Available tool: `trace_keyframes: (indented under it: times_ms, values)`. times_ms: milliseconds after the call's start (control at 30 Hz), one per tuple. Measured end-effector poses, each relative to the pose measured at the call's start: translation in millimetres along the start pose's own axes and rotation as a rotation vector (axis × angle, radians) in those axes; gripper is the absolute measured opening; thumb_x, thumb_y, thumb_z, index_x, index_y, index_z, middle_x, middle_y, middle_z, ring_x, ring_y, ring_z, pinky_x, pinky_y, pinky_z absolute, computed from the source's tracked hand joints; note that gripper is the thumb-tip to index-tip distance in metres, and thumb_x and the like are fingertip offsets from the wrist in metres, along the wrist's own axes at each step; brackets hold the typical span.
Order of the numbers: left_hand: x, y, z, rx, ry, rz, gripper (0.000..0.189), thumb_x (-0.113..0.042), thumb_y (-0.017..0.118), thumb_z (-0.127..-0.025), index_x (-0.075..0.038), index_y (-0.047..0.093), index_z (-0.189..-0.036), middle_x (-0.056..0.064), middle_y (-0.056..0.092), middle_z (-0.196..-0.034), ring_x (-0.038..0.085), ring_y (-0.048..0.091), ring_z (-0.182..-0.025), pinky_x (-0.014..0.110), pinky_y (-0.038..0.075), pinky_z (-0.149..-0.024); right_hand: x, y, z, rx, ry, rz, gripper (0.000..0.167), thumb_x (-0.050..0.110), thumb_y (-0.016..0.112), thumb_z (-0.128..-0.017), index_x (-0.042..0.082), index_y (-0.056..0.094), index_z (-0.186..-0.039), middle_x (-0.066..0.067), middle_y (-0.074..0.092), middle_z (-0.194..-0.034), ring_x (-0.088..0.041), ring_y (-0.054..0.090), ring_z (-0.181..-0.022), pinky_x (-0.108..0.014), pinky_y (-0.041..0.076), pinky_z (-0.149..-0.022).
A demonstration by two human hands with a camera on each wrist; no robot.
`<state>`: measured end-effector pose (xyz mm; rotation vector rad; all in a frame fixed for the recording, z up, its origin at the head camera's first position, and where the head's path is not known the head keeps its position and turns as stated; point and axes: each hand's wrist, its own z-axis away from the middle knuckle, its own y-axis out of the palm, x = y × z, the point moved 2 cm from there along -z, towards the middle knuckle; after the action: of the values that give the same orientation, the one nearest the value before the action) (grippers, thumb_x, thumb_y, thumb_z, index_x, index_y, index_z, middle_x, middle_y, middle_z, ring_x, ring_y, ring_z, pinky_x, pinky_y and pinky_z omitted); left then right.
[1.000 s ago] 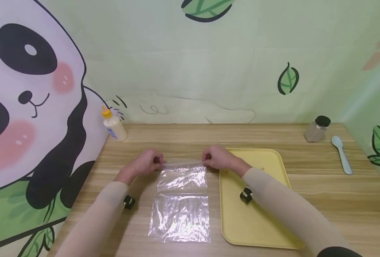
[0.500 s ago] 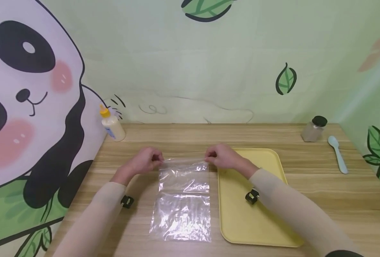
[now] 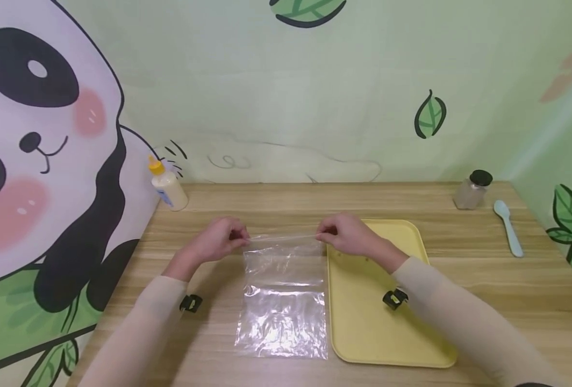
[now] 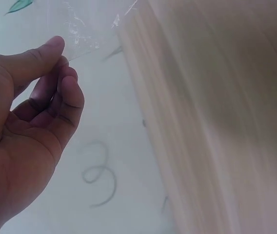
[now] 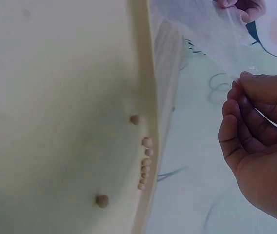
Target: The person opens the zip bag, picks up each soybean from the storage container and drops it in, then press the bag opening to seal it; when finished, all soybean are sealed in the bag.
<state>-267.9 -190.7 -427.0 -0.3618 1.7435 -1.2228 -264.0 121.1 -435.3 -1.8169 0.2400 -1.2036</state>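
A clear plastic zip bag (image 3: pixel 283 301) stretches flat between both hands in the head view, its far edge lifted off the wooden table. My left hand (image 3: pixel 220 239) pinches the bag's far left corner between thumb and forefinger. At the far right corner, my right hand (image 3: pixel 349 235) pinches the same edge, above the tray's left side. A thin corner of the film (image 4: pixel 82 41) shows at the left fingertips in the left wrist view. From the right wrist view, the bag (image 5: pixel 209 31) spans across to the other hand.
A yellow tray (image 3: pixel 368 333) lies right of the bag, with several small tan round pieces (image 5: pixel 147 142) along its edge. A bottle with a yellow cap (image 3: pixel 170 191) stands back left. At back right are a black-lidded jar (image 3: pixel 472 191) and a pale blue spoon (image 3: pixel 508 228).
Both hands have raised the bag's far edge and shifted slightly right, the right hand more so. The bag has moved right, close to the tray, and its top is pulled tauter.
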Motion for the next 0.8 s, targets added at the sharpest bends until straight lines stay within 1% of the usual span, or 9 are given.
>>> trace_keyframes:
  times_ms: [133,267,333,400,600,800]
  values:
    - [-8.9,-3.1,0.8,-0.01,0.012,0.009,0.005,-0.008,0.074,-0.084,-0.011,0.07,-0.083,-0.002,0.066,-0.079,0.01,0.06,-0.072,0.022,0.056,-0.066,5.6,-6.9,7.4,-0.019,-0.02,0.001,0.015,0.016,0.062,-0.095,0.006,0.072,-0.091,-0.008,0.071,-0.081,-0.009,0.055,-0.063,-0.025,0.051,-0.059]
    - [-15.9,-5.5,2.0,-0.013,0.022,0.006,0.003,-0.009,0.073,-0.085,-0.008,0.07,-0.087,-0.001,0.067,-0.08,0.009,0.061,-0.072,0.021,0.056,-0.066,9.5,-10.6,14.4,-0.058,-0.052,0.013,0.014,0.015,0.062,-0.094,0.007,0.072,-0.09,-0.005,0.071,-0.081,-0.008,0.055,-0.065,-0.024,0.051,-0.062]
    - [-18.7,-6.7,2.4,-0.015,0.029,-0.002,0.004,-0.01,0.072,-0.086,-0.008,0.071,-0.088,-0.002,0.067,-0.081,0.009,0.061,-0.073,0.02,0.056,-0.067,11.1,-12.3,17.9,-0.075,-0.065,0.021,0.014,0.016,0.063,-0.094,0.007,0.073,-0.09,-0.004,0.071,-0.081,-0.008,0.055,-0.066,-0.024,0.05,-0.061]
    - [-21.7,-8.1,2.9,-0.019,0.047,-0.009,0.004,-0.011,0.071,-0.087,-0.007,0.071,-0.09,-0.002,0.067,-0.083,0.009,0.062,-0.075,0.021,0.056,-0.068,12.3,-14.4,21.3,-0.09,-0.075,0.031,0.013,0.015,0.064,-0.093,0.007,0.073,-0.09,-0.004,0.071,-0.081,-0.008,0.054,-0.066,-0.024,0.05,-0.061]
    - [-31.1,-12.3,2.8,-0.051,0.114,-0.024,0.005,-0.01,0.07,-0.088,-0.007,0.072,-0.092,-0.001,0.069,-0.085,0.009,0.063,-0.076,0.023,0.057,-0.069,16.8,-23.9,31.3,-0.154,-0.114,0.055,0.008,0.014,0.066,-0.091,0.013,0.073,-0.088,0.004,0.067,-0.076,-0.006,0.053,-0.067,-0.022,0.049,-0.06]
    - [-37.4,-13.6,1.8,-0.06,0.149,-0.016,0.007,-0.01,0.071,-0.087,-0.006,0.072,-0.093,-0.001,0.068,-0.085,0.007,0.062,-0.076,0.02,0.056,-0.069,22.9,-33.3,41.0,-0.215,-0.167,0.05,0.007,0.012,0.068,-0.09,0.015,0.073,-0.085,0.01,0.063,-0.072,-0.005,0.052,-0.066,-0.025,0.049,-0.059]
